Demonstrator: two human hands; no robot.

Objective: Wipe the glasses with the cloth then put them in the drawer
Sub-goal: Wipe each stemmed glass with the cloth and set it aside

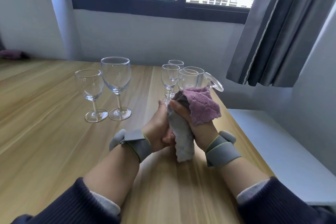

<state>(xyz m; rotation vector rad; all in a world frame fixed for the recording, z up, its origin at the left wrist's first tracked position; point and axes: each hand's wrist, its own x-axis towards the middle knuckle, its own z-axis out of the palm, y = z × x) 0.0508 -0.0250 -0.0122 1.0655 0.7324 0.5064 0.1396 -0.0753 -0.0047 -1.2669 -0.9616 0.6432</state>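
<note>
Both hands (180,125) gripping cloth (189,118) round glass (214,81), 5 glasses (116,78) behind

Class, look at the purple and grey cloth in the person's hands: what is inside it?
Only a clear round glass foot sticks out above the purple and grey cloth, gripped by the left hand and right hand. The cloth covers the bowl and stem.

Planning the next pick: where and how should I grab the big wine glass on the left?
Take the big wine glass by its stem, just under the bowl, coming from the near side. It stands upright, and the smaller glass crowds its left, so near or right is freer. The thin stem suits a finger pinch.
</note>
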